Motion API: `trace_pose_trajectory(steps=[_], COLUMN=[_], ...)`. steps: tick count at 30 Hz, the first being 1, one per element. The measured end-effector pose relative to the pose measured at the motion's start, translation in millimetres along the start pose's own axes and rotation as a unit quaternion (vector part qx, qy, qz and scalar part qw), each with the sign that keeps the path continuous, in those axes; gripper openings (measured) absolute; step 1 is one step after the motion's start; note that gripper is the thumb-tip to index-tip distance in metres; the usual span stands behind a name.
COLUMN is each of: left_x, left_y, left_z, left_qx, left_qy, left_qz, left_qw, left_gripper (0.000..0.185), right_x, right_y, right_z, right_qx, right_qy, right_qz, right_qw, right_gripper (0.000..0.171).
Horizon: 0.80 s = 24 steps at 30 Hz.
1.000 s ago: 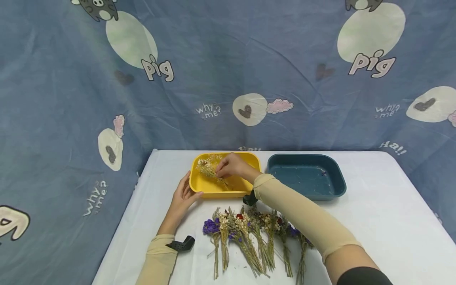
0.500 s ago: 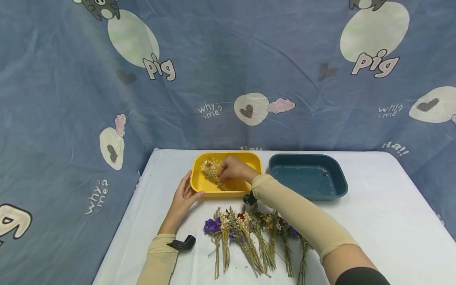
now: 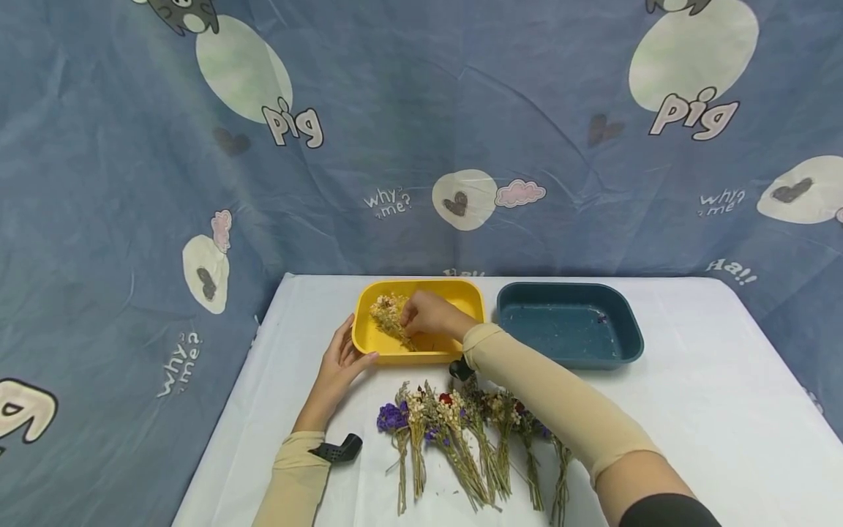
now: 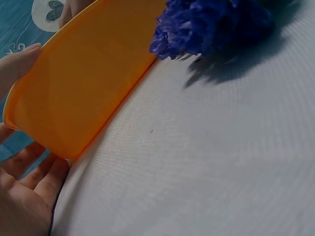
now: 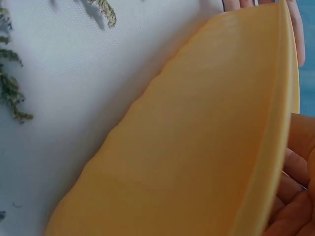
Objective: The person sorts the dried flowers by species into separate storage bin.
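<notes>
A yellow tray (image 3: pixel 369 350) stands on the white table. My right hand (image 3: pixel 424 315) reaches into it and pinches a bunch of cream dried flowers (image 3: pixel 388 315), which lies against the tray's left inside. My left hand (image 3: pixel 341 360) is braced against the tray's front left corner, with straight fingers along the side and the thumb on the front rim. In the left wrist view the left hand's palm (image 4: pixel 24 196) lies by the orange-yellow tray wall (image 4: pixel 88 83). The right wrist view is filled by the tray's outer wall (image 5: pixel 197 147), with my right hand's fingers (image 5: pixel 295 196) over the rim.
A row of several dried flower bunches (image 3: pixel 461 432) lies in front of the tray, a purple one (image 3: pixel 391 419) at its left end. A dark teal tray (image 3: pixel 569 326) stands to the right of the yellow one. Blue printed cloth (image 3: pixel 132 219) hangs behind and to the left.
My right hand has moved the cream bunch slightly down and left, settling it lower in the yellow tray. The left hand has stayed at the corner.
</notes>
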State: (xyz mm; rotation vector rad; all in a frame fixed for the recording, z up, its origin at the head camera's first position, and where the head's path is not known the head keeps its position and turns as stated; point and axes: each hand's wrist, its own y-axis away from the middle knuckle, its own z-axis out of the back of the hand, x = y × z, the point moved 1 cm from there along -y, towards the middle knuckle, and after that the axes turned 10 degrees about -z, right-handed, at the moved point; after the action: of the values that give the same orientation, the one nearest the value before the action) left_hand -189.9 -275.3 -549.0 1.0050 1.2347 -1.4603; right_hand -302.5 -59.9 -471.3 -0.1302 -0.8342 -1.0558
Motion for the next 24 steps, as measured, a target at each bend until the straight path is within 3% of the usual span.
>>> trace_pose_trajectory(steps=[11,18,24], left_x=[-0.3,-1.2,-2.0], left_y=[-0.1,-0.3,-0.5], left_z=[-0.1,-0.2,-0.6], left_qx=[-0.003,-0.003,-0.002], left_qy=[-0.002,0.001,0.002], left_qz=[0.001,-0.002,-0.004], left_qw=[1.0,1.0,1.0], left_gripper=[0.094,0.094,0.093], right_x=[-8.6,-3.5,-3.9], right_y=[14.4,45.3,74.3], right_z=[16.4,37.7,47.1], right_qx=[-0.001,-0.006,-0.051], right_qy=[-0.049,-0.145,-0.166], right_qz=[0.005,0.003,0.028], right_qw=[0.999,0.989,0.984], right_gripper=[0.015,0.023,0.02])
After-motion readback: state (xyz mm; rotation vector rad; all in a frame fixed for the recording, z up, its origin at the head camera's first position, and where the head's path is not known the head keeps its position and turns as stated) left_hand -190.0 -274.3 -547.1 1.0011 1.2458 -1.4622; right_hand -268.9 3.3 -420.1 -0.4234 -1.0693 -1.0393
